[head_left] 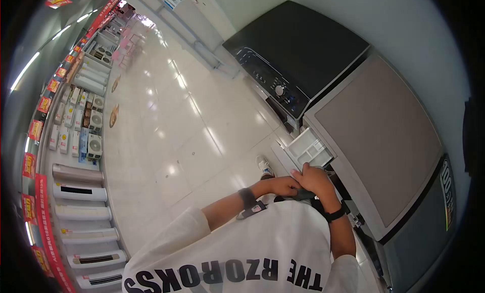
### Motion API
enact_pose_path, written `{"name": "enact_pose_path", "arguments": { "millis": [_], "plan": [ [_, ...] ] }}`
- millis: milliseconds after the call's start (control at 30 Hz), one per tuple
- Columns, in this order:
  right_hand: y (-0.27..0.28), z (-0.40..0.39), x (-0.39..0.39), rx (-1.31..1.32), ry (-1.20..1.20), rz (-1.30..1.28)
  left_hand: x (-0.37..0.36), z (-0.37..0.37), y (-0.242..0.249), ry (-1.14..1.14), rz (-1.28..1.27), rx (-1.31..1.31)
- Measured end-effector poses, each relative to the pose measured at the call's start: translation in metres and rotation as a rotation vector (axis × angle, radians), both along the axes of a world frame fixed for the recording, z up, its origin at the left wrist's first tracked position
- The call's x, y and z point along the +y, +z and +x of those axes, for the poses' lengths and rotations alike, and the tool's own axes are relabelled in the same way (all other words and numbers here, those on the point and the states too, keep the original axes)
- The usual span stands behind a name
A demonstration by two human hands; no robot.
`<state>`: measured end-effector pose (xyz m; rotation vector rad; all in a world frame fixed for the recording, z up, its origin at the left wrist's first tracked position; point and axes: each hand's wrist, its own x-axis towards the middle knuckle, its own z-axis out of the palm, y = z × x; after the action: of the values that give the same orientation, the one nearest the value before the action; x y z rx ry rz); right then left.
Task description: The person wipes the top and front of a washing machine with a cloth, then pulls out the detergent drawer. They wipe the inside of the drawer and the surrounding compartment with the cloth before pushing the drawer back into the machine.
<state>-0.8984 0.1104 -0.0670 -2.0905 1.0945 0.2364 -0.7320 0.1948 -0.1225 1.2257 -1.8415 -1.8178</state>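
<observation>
My left hand (284, 186) is curled closed in front of my waist, with a dark grey, cloth-like piece (304, 194) just below it. Against it, my right hand (314, 180) has its fingers bent and its thumb pointing forward. What either hand grips is hidden. Right in front of my right hand, a white detergent drawer (309, 148) with several compartments sticks out of a washing machine with a grey-brown top (376, 136). A strap with a small dark device (247, 198) is on my left wrist, and a black band (335, 213) is on my right.
Beyond stands a black-topped washer with a control knob (298, 53). At the right is a dark grey appliance (424, 237) with a sticker. Shiny tiled floor (177, 126) stretches to the left, towards shelves with air conditioner units (83, 212). A shoe (263, 165) shows below my hands.
</observation>
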Motion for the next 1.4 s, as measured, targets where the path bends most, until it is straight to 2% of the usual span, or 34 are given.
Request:
{"name": "enact_pose_path", "arguments": {
  "millis": [67, 133, 267, 367, 400, 467, 700, 733, 867, 1033, 1233, 1333, 1400],
  "plan": [
    [0.003, -0.002, 0.004, -0.018, 0.008, -0.003, 0.011, -0.002, -0.024, 0.075, -0.099, 0.082],
    [0.004, -0.004, 0.005, -0.024, 0.017, -0.012, 0.008, -0.002, -0.015, 0.031, 0.006, 0.003],
    [-0.004, -0.01, -0.015, -0.041, -0.136, 0.315, 0.002, 0.0, -0.001, -0.019, 0.121, 0.008],
    [-0.007, 0.001, 0.0, 0.132, 0.053, -0.024, 0.004, -0.004, 0.006, 0.067, 0.081, 0.046],
    [-0.008, 0.005, 0.0, 0.155, 0.103, -0.012, 0.004, -0.002, 0.002, 0.039, 0.078, 0.027],
    [-0.013, 0.01, -0.006, 0.111, 0.05, 0.014, 0.001, 0.001, -0.01, -0.022, 0.072, -0.005],
    [0.0, 0.02, -0.014, 0.142, 0.1, 0.049, 0.005, -0.001, -0.006, 0.046, 0.026, 0.069],
    [0.003, 0.02, -0.013, 0.141, 0.114, 0.051, 0.0, 0.002, 0.0, 0.036, 0.237, 0.096],
    [-0.015, 0.015, -0.015, 0.101, 0.072, 0.09, 0.001, -0.001, 0.004, 0.04, 0.22, 0.087],
    [0.017, 0.01, -0.013, 0.081, 0.066, 0.164, -0.002, 0.002, 0.01, 0.031, 0.185, 0.046],
    [0.009, 0.008, -0.019, 0.065, 0.04, 0.236, -0.004, 0.003, 0.014, 0.004, 0.266, 0.09],
    [0.012, 0.01, -0.018, 0.073, 0.046, 0.249, 0.0, 0.001, 0.008, 0.029, 0.163, 0.157],
    [0.018, 0.009, -0.027, 0.073, -0.016, 0.323, 0.002, -0.001, 0.009, 0.04, 0.256, 0.17]
  ]
}}
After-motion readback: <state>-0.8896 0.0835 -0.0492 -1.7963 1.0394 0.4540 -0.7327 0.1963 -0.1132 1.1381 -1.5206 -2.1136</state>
